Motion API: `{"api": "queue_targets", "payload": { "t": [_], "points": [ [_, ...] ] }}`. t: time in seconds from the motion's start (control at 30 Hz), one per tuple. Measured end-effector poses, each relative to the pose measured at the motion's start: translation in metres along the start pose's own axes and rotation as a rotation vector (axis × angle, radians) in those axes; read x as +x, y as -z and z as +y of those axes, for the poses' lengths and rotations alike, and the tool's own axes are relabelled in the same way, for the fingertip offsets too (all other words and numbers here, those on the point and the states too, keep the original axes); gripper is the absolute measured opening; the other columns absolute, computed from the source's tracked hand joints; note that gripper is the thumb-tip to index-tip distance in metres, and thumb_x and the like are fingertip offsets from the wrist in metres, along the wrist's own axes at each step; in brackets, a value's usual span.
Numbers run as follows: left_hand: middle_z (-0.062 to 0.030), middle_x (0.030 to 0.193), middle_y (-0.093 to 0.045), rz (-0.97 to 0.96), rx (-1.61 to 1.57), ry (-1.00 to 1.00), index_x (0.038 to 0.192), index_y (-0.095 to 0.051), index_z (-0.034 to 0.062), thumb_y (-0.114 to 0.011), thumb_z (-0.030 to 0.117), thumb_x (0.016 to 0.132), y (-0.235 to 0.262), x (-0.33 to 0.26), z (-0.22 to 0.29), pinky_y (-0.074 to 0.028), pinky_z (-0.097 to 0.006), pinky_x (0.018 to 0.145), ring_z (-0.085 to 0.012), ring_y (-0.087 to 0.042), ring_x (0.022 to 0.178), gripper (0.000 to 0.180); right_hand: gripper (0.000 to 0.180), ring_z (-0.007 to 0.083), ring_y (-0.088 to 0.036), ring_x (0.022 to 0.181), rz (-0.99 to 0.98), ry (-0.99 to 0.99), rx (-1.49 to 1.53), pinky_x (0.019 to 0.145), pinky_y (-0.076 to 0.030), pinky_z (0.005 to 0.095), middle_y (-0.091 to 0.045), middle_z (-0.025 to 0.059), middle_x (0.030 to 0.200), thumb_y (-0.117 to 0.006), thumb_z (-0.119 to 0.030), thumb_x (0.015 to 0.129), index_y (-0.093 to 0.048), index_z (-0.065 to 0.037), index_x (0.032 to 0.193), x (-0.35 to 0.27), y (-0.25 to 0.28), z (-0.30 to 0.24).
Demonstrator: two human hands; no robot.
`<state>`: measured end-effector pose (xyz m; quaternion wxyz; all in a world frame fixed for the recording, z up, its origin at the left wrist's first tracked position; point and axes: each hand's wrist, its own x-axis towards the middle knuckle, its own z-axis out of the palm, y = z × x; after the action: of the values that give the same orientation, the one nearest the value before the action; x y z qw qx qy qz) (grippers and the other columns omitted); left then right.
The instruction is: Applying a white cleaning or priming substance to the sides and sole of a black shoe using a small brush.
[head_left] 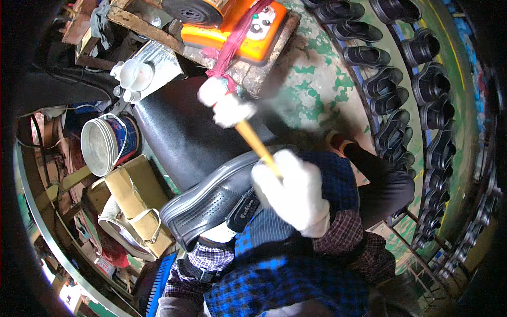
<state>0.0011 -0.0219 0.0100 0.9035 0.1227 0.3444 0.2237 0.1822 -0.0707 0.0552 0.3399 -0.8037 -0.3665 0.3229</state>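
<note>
Right hand (294, 191), white-gloved, clenched around wooden stick (257, 143) over black shoe (214, 203) on lap. Left hand hidden beneath shoe, grip unclear. Taped cardboard packages (132, 198) left; white bucket (108, 143) beyond.

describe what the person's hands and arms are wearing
The right hand wears a thick, fuzzy white glove, and its sleeve is dark red-and-white plaid. The left hand is mostly hidden; its sleeve is purple-and-white plaid with a dark band.

Bucket (108, 143) left of shoe (211, 203), racks (417, 105) right.
</note>
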Motion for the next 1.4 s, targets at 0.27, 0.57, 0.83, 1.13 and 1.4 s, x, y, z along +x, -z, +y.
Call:
{"api": "queue_targets", "payload": {
  "t": [0.27, 0.57, 0.83, 1.13, 1.4],
  "points": [
    [-0.0215, 0.148, -0.045, -0.024, 0.022, 0.004, 0.147, -0.039, 0.0017, -0.039, 0.046, 0.105, 0.006, 0.005, -0.003, -0.035, -0.048, 0.117, -0.0361, -0.046, 0.135, 0.061, 0.026, 0.0244, -0.061, 0.050, -0.001, 0.014, -0.036, 0.046, -0.045, 0.0349, -0.059, 0.0140, 0.060, -0.075, -0.021, 0.089, -0.057, -0.004, 0.079, -0.004, -0.001, -0.003],
    [-0.0210, 0.151, -0.041, -0.061, -0.028, -0.033, 0.148, -0.040, 0.0048, -0.040, 0.042, 0.106, 0.016, 0.003, -0.002, -0.033, -0.049, 0.119, -0.0360, -0.042, 0.138, 0.056, 0.027, 0.0331, -0.064, 0.053, 0.048, -0.041, 0.001, 0.047, -0.047, 0.0374, -0.060, 0.0178, 0.062, -0.078, -0.023, 0.085, -0.060, -0.004, 0.083, 0.001, 0.002, -0.002],
    [-0.0202, 0.156, -0.034, -0.060, -0.245, 0.023, 0.152, -0.035, 0.0078, -0.037, 0.043, 0.107, 0.039, -0.003, -0.009, -0.027, -0.050, 0.122, -0.0375, -0.035, 0.143, 0.057, 0.025, 0.0261, -0.064, 0.053, 0.008, -0.038, -0.014, 0.048, -0.048, 0.0350, -0.064, 0.0143, 0.063, -0.073, -0.023, 0.089, -0.059, -0.004, 0.082, -0.008, -0.001, 0.003],
    [-0.0203, 0.147, -0.046, -0.150, 0.203, -0.008, 0.145, -0.043, 0.0011, -0.042, 0.029, 0.108, 0.006, 0.004, 0.007, -0.041, -0.045, 0.114, -0.0316, -0.049, 0.133, 0.046, 0.029, 0.0252, -0.067, 0.057, -0.041, 0.000, 0.263, 0.057, -0.052, 0.0349, -0.064, 0.0118, 0.064, -0.069, -0.031, 0.091, -0.067, -0.003, 0.096, 0.004, 0.028, -0.002],
    [-0.0170, 0.133, -0.059, -0.036, 0.300, -0.060, 0.132, -0.056, -0.0007, -0.052, 0.019, 0.104, -0.041, 0.001, 0.031, -0.049, -0.041, 0.104, -0.0264, -0.059, 0.119, 0.035, 0.014, 0.0192, -0.064, 0.071, 0.092, 0.033, 0.633, 0.067, -0.053, 0.0325, -0.066, 0.0132, 0.081, -0.062, -0.009, 0.087, -0.060, 0.003, 0.094, 0.002, 0.057, -0.009]
  ]
}}
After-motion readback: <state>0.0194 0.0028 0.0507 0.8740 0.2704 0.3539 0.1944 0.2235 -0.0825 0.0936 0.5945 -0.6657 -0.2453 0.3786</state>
